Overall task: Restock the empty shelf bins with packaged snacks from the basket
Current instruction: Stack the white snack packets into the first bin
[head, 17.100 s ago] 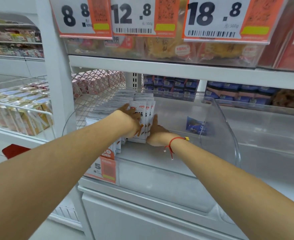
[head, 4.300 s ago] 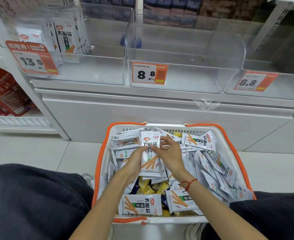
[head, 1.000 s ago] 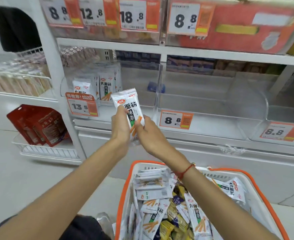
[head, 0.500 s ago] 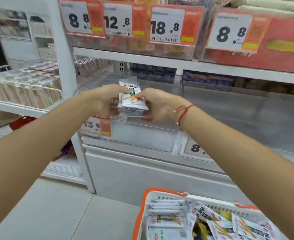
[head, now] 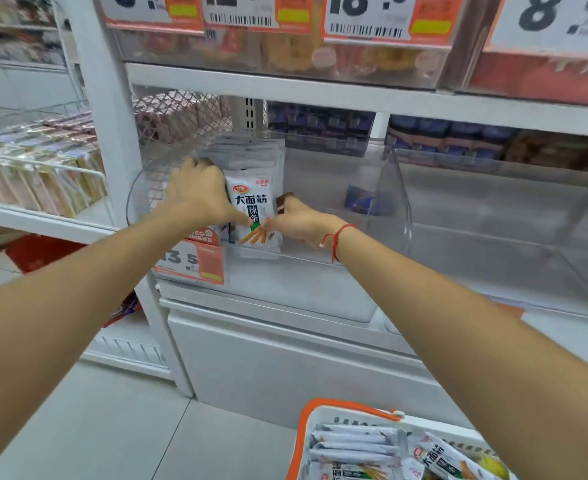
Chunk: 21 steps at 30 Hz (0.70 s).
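Mid-restock: clear shelf bin (head: 372, 306) part-filled, basket (head: 337, 410) below with more stock. Snack packets (head: 252, 209) now upright at bin front, versus held in the air 0.5 s ago. Left hand (head: 199, 192) spread flat against stack, right hand (head: 296, 220) pinching front packet's edge. Next, probably: square up, let go, fetch more.

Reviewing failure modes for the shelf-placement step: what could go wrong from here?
1. Front snack packet stands upright in the clear bin, held between left hand and right hand; it may topple forward when they let go.
2. Right half of the bin is bare, so the row could slump sideways.
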Motion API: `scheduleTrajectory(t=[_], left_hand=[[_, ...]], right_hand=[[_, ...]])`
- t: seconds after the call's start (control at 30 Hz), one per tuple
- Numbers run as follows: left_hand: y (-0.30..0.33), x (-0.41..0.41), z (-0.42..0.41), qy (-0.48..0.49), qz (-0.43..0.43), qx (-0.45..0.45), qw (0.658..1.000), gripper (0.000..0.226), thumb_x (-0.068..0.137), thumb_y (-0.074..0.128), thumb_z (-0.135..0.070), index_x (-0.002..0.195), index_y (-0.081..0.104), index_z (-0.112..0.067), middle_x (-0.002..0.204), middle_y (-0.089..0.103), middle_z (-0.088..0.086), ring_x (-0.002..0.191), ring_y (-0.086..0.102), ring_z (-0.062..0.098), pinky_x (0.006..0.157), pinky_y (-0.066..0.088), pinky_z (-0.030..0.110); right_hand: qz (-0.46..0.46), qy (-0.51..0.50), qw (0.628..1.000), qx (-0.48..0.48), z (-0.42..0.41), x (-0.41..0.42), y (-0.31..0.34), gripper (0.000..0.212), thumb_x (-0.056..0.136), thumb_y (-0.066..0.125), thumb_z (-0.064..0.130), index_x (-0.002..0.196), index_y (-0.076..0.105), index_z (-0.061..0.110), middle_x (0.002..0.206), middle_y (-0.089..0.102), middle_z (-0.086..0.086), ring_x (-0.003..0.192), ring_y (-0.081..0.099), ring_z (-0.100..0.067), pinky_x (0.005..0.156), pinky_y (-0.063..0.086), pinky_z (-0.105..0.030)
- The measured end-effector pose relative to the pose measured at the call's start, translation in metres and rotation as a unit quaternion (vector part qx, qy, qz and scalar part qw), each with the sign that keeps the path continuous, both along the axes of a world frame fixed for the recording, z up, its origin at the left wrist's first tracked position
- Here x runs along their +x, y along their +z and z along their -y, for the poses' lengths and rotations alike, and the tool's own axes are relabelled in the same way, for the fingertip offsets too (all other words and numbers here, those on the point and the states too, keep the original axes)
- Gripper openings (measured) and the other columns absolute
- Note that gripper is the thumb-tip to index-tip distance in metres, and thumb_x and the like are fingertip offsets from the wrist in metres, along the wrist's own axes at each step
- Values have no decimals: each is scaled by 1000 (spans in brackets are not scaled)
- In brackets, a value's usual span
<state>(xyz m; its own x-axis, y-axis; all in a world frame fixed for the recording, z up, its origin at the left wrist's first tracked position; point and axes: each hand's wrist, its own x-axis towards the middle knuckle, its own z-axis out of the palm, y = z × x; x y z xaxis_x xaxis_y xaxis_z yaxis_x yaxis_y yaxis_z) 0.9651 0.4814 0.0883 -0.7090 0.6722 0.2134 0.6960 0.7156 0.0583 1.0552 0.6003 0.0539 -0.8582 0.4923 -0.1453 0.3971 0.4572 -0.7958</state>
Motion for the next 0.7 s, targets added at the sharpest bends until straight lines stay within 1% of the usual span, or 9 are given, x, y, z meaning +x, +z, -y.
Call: scheduleTrajectory(t=[0.07,0.13,0.2,0.27,0.33,0.43,0.5,0.6,0.7], left_hand=[[-3,1,-3,14,-49,-23,998,65,59,78,-65,86,62,-8,111,53,13,117,39,33,93,35,39],[-3,-1,-5,19,-59,-12,998,76,58,82,-58,112,60,-9,129,47,15,125,33,33,99,31,41],[0,-5,-6,7,-70,3,998,98,58,86,-49,138,41,-16,140,40,15,131,30,33,103,29,41],[3,-9,-8,-25,-108,-27,994,114,59,87,-45,149,22,-22,146,33,14,135,27,33,105,29,42],[1,-12,-12,-54,-134,-83,986,114,64,85,-41,152,14,-23,149,30,9,137,26,31,106,30,41],[-6,-14,-17,-64,-129,-124,982,107,69,81,-36,151,14,-21,149,31,7,136,28,30,106,31,41],[-7,-16,-18,-67,-130,-122,982,105,69,81,-35,151,15,-21,149,31,7,135,29,30,105,31,41],[-5,-20,-16,-75,-140,-108,981,103,67,82,-36,150,22,-24,147,33,6,134,31,30,104,32,43],[-5,-22,-14,-81,-157,-91,980,96,67,82,-33,147,30,-24,146,36,6,133,31,30,103,34,44]], right_hand=[[16,5,1000,21,5,-5,-5,45,90,61,6,131,42,0,130,53,-10,117,54,-25,85,47,-25],[39,6,996,79,6,-13,-6,47,93,60,16,132,39,0,133,51,-12,122,51,-28,96,45,-29],[56,-8,991,125,6,-24,-6,50,91,62,25,130,40,2,132,51,-14,122,49,-31,95,44,-33],[71,-33,988,134,8,-33,-9,61,89,65,28,135,35,3,136,45,-18,126,45,-35,98,44,-39],[82,-41,991,100,10,-39,-14,71,92,60,25,145,18,1,141,40,-22,129,43,-37,102,43,-44],[86,-30,994,61,12,-37,-23,74,98,48,23,148,1,-4,148,32,-20,135,36,-33,110,33,-36],[64,-39,996,43,10,-39,-26,76,96,53,23,148,4,-6,147,35,-18,135,37,-30,111,31,-33],[34,-46,997,48,9,-39,-23,70,92,59,18,144,19,-9,133,47,-11,124,48,-26,103,42,-34],[27,-38,998,47,12,-36,-22,79,92,59,17,145,4,-5,140,39,-13,128,42,-28,104,41,-35]])
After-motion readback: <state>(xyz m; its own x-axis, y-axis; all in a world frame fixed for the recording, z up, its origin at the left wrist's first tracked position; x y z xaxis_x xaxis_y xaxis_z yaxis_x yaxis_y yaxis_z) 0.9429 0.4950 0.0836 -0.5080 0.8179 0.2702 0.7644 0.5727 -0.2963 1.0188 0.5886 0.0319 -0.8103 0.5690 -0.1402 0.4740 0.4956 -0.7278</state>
